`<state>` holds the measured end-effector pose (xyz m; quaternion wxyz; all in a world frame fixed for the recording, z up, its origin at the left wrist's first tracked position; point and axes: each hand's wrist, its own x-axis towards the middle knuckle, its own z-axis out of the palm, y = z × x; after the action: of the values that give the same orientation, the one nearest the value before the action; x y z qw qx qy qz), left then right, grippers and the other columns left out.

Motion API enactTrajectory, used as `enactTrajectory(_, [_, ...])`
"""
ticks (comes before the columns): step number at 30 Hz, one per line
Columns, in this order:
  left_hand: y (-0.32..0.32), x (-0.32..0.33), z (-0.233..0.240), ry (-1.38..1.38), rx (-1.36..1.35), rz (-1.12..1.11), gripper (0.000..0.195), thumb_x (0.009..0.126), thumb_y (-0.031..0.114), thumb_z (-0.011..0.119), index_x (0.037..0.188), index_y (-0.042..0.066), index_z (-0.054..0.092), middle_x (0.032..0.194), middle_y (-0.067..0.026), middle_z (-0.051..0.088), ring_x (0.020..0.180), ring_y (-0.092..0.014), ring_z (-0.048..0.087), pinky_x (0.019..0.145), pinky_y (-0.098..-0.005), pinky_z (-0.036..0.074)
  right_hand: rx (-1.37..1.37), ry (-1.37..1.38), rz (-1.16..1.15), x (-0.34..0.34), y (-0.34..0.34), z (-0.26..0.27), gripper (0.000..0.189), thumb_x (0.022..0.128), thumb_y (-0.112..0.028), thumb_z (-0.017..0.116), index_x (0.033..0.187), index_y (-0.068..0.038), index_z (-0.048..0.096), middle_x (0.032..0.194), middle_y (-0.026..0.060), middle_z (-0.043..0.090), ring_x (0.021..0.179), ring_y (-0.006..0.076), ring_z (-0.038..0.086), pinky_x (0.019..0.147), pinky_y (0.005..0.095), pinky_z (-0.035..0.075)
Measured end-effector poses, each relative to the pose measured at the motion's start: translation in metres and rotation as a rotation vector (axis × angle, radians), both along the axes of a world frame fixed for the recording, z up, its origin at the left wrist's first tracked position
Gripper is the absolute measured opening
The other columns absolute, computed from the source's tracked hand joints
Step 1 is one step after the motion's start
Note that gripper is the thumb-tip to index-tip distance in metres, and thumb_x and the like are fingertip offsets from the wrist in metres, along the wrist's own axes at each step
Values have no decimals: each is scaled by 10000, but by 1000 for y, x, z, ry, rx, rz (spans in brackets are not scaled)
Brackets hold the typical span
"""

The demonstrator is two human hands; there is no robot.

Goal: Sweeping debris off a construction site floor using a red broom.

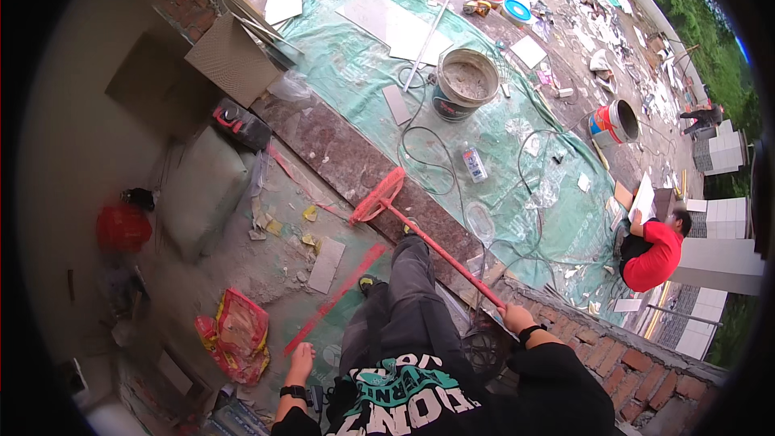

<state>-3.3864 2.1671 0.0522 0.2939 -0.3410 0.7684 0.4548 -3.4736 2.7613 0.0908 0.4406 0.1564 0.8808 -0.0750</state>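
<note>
My right hand [517, 318] grips the end of the red handle of a broom-like tool [445, 251]. Its wide pink-red head [379, 196] lies over the brown stone threshold [339, 154], up and left of my feet. My left hand [303, 352] hangs at my side with its fingers curled and nothing visible in it. Near it a red strip [333, 300] runs along the dusty floor, and a crumpled red and yellow bag [241, 336] lies to its left. A grey tile piece [326, 265] rests by rubble near my shoes.
Beyond the threshold, a bucket of grey mix [466, 85], a bottle [474, 163] and looping cables lie on green sheeting [375, 103]. A co-worker in red [654, 254] crouches at right, holding a white tile [643, 198]. A brick wall [629, 363] borders my right; a filled sack [206, 194] stands left.
</note>
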Motion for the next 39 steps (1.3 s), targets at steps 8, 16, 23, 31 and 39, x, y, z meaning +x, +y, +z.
enactTrajectory(8, [22,-31,3,-144,73,-141,285,920,234,402,969,1,558,802,-84,614,711,-150,585,686,-286,467,-199,132,-87,-150,-133,-124,446,885,-429,421,889,0,544,827,240,616,820,387,601,725,468,473])
enactTrajectory(16, [3,-55,65,53,30,-24,248,908,216,442,965,6,561,806,-88,614,710,-144,580,680,-268,460,-155,251,-89,-198,-146,-93,597,861,-539,359,884,-12,638,848,217,628,846,372,605,750,453,471])
enactTrajectory(23, [-24,6,39,-41,-114,111,215,886,202,479,933,10,564,775,-84,618,748,-138,597,683,-277,465,194,-32,-88,-41,-14,-58,632,830,-599,374,859,-34,657,830,203,635,806,369,615,699,455,484])
enactTrajectory(31, [22,139,27,-313,-141,93,256,821,266,545,901,29,598,840,-157,629,784,-312,609,710,-374,474,18,25,47,-163,-109,-151,669,867,-570,306,938,23,608,916,287,594,920,427,564,803,487,439])
enactTrajectory(39, [57,75,77,-46,-56,228,239,817,204,564,954,8,575,855,-149,618,788,-259,606,703,-337,473,-175,269,160,-326,-318,-198,701,896,-524,266,862,83,617,848,288,599,892,412,573,754,469,456])
